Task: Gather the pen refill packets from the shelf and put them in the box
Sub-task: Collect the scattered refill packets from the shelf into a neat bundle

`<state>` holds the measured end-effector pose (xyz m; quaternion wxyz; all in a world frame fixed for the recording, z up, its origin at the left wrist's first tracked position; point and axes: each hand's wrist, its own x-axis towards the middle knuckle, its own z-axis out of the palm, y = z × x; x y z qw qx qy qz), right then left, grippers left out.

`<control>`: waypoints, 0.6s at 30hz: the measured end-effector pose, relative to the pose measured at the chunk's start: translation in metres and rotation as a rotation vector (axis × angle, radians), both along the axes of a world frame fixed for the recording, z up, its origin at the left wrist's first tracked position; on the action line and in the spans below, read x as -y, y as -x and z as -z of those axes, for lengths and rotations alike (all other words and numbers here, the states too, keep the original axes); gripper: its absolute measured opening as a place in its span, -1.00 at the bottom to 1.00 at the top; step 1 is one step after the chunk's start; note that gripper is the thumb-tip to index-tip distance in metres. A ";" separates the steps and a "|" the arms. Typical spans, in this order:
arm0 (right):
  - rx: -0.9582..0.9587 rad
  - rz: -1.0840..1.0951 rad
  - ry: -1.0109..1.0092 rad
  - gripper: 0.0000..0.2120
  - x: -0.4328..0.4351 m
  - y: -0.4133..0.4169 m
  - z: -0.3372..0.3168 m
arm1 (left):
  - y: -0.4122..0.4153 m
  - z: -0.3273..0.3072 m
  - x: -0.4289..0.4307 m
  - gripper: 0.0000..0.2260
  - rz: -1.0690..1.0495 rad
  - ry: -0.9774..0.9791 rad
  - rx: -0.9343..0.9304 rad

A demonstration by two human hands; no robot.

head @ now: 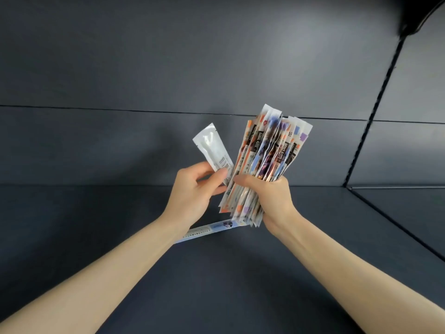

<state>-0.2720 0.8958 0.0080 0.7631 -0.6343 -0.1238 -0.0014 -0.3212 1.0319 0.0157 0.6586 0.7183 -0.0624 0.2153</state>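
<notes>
My right hand [269,201] grips a thick bundle of pen refill packets [272,150], colourful printed sleeves fanned upward above the dark shelf. My left hand [195,191] pinches a single white packet [214,150] by its lower end, tilted up and left, right beside the bundle. One more packet [207,231], pale blue with print, lies flat on the shelf surface below my hands, partly hidden by my left wrist. No box is in view.
The dark grey shelf board [96,225] spans the lower view, with a dark back panel [144,68] behind. A slotted upright [375,112] and a divider edge [397,222] bound the bay on the right.
</notes>
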 end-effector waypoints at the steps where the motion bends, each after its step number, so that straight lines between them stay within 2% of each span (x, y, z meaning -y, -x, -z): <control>1: 0.003 0.011 0.000 -0.63 -0.002 -0.001 0.000 | 0.000 0.002 -0.001 -0.85 -0.021 0.014 0.018; 4: 0.004 0.028 -0.012 -0.63 -0.007 -0.002 0.001 | -0.001 0.005 -0.006 -0.87 -0.090 0.040 0.024; 7: -0.029 0.025 -0.070 -0.66 -0.002 -0.006 -0.002 | -0.006 0.005 -0.018 -0.84 -0.252 0.044 0.005; 11: -0.080 -0.081 -0.082 -0.64 0.012 -0.011 0.002 | -0.009 -0.001 -0.037 -0.94 -0.366 0.369 -0.010; 14: -0.099 -0.187 -0.037 -0.64 0.010 -0.009 0.007 | -0.008 -0.003 -0.040 -0.93 -0.313 0.606 -0.023; 16: -0.110 -0.228 -0.029 -0.66 0.007 -0.008 0.008 | -0.005 -0.003 -0.033 -0.92 -0.230 0.688 -0.056; 18: -0.122 -0.242 -0.058 -0.60 0.005 -0.007 0.008 | -0.001 -0.001 -0.023 -0.95 -0.092 0.737 -0.113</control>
